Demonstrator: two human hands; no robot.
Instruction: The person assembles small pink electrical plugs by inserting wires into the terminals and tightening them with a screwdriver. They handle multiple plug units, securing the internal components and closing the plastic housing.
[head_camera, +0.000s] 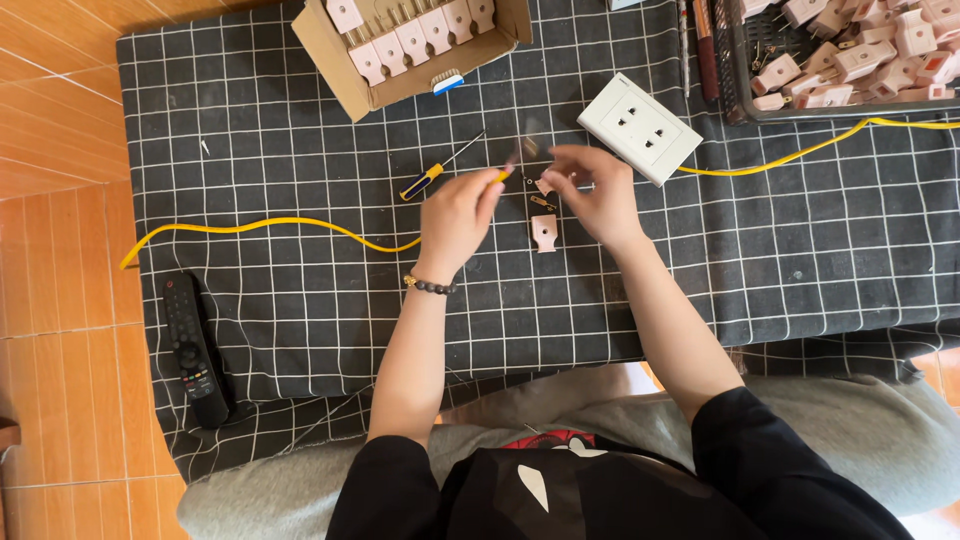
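Observation:
My left hand hovers over a dark grid-patterned cloth and pinches the end of a yellow wire. My right hand is close beside it, fingers bent around a small pale pink plug piece; motion blur hides the exact grip. Just below the hands lies a pale pink plug shell with a small metal part above it. A screwdriver with a blue and yellow handle rests left of the hands.
A cardboard box of pink plugs stands at the back. A white wall socket plate lies right of the hands, and a dark basket of plugs sits at the far right. A black remote lies at the left edge.

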